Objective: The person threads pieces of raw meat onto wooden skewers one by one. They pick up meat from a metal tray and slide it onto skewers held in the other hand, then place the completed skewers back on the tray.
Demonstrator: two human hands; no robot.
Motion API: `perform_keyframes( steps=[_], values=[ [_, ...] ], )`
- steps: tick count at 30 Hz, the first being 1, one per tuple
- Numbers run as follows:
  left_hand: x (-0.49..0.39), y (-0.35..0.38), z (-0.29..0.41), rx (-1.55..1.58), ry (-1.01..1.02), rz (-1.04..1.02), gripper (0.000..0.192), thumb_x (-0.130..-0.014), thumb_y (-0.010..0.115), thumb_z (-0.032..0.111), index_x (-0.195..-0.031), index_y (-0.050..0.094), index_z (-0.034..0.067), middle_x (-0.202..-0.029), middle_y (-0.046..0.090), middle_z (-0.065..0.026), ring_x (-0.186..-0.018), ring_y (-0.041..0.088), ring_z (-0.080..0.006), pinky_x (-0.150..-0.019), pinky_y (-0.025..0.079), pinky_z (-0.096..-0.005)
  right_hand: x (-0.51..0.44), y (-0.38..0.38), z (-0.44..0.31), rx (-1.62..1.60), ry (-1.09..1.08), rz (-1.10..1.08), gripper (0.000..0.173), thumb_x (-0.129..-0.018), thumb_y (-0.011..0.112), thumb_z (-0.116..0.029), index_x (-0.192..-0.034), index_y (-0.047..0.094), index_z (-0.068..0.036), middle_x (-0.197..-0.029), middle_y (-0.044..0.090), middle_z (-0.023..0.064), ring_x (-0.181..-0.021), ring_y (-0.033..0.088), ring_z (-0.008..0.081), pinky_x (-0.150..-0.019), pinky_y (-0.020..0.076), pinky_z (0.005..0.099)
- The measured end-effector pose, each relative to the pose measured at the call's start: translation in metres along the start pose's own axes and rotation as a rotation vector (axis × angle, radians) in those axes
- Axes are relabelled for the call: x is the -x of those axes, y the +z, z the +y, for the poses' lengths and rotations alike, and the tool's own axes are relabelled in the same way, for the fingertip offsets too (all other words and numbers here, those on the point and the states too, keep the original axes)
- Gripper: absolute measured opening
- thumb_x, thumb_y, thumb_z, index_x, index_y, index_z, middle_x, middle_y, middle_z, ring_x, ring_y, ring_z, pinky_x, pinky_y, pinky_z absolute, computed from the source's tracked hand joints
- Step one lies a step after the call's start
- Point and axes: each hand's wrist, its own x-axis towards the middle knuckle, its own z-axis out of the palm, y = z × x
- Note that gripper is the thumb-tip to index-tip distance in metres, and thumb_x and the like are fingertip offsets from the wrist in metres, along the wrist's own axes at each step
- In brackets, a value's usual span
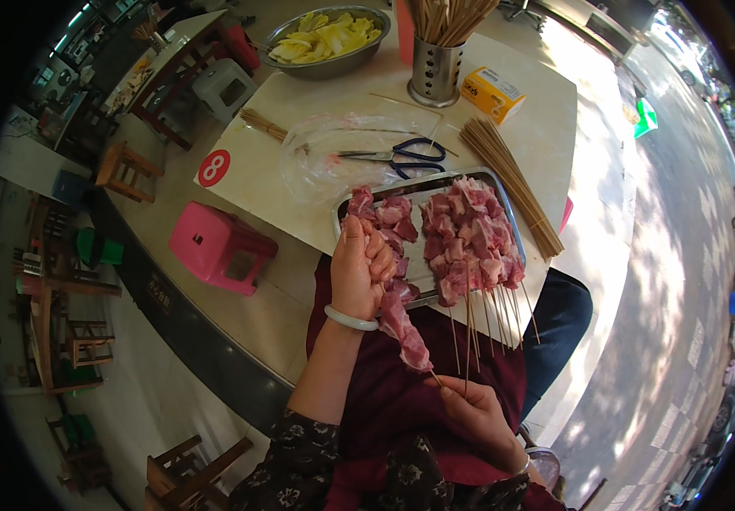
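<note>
My right hand (479,412) pinches the lower end of a thin bamboo skewer threaded with raw meat (406,335), held slanted over my lap. My left hand (362,271) is curled at the upper end of that skewer, with some pink meat showing between its fingers. Beneath and beyond the left hand lies a metal tray (427,255) on the table. Loose meat pieces (396,214) lie in its left part, partly hidden by the hand. On the right are piled meat skewers (470,236), their bare sticks jutting over the tray's near edge.
Scissors (399,156) lie on a clear plastic bag (316,160). A bundle of bamboo skewers (514,191) is right of the tray. Farther back stand a yellow box (494,94), a metal holder (436,73) of sticks and a bowl (323,68) of cabbage leaves. A pink stool (214,246) is left.
</note>
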Motion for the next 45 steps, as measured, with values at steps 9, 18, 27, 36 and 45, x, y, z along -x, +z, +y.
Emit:
perform_keyframes(
  steps=[9,18,27,36,45],
  values=[
    [-0.007,-0.012,-0.001,0.022,-0.210,-0.009,0.027,-0.101,0.045,0.040,-0.088,0.048,0.016,-0.061,0.029,0.0061,-0.046,0.027,-0.0046,-0.042,0.025,-0.0202,-0.017,0.008,0.019,0.624,-0.567,0.363,0.024,-0.090,0.057,-0.001,-0.113,0.062,0.003,-0.078,0.065,0.0125,-0.070,0.061,0.0125,-0.063,0.0494,0.0256],
    [0.000,-0.006,-0.004,-0.104,-0.182,0.012,0.029,-0.099,0.048,0.043,-0.088,0.047,0.016,-0.061,0.030,0.0064,-0.047,0.028,-0.0044,-0.043,0.026,-0.0199,-0.018,0.023,0.019,0.573,-0.447,0.389,0.024,-0.091,0.057,-0.002,-0.114,0.063,0.000,-0.073,0.061,0.0131,-0.064,0.061,0.0165,-0.056,0.0462,0.0258],
    [0.004,-0.005,-0.011,-0.228,-0.089,0.030,0.031,-0.099,0.049,0.044,-0.087,0.044,0.016,-0.063,0.031,0.0061,-0.049,0.029,-0.0047,-0.045,0.027,-0.0201,-0.015,0.031,0.018,-0.073,-0.136,0.092,0.026,-0.100,0.050,-0.011,-0.122,0.059,-0.001,-0.066,0.042,-0.0083,-0.057,0.034,-0.0006,-0.051,0.0291,0.0171],
    [0.002,0.002,-0.007,0.066,-0.108,0.015,0.031,-0.099,0.046,0.045,-0.096,0.049,0.015,-0.070,0.040,0.0032,-0.060,0.039,-0.0081,-0.060,0.036,-0.0248,-0.011,0.023,0.003,-0.159,-0.084,0.069,0.030,-0.102,0.047,-0.016,-0.125,0.057,0.000,-0.064,0.039,-0.0109,-0.054,0.032,-0.0011,-0.050,0.0256,0.0167],
    [-0.004,-0.008,-0.012,0.039,-0.065,0.038,0.026,-0.099,0.049,0.041,-0.094,0.049,0.015,-0.071,0.039,0.0037,-0.057,0.034,-0.0073,-0.054,0.033,-0.0238,-0.002,0.018,0.003,-0.100,-0.048,0.002,0.029,-0.102,0.047,-0.014,-0.126,0.056,0.000,-0.066,0.040,-0.0107,-0.056,0.033,-0.0015,-0.051,0.0258,0.0165]
  ],
)
